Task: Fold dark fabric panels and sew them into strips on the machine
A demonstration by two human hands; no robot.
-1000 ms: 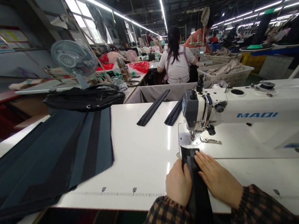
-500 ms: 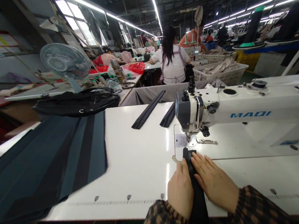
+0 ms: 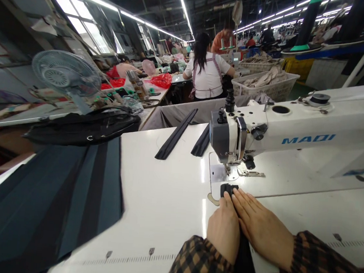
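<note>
A black fabric strip lies on the white table just in front of the sewing machine's needle area and runs down toward my body. My left hand is on its left side, fingers closed together and pressed on the strip near its far end. From the right, my right hand lies flat over the strip, fingers stretched out, fingertips close to those of my left hand. Much of the strip is hidden under both hands.
The white sewing machine stands at the right. Two dark strips lie behind. Dark blue panels and a black bag cover the left. A fan, a seated person and a basket are beyond.
The view has shifted slightly. My left hand has slid forward along the strip, covering more of it, and sits closer to my right hand.
</note>
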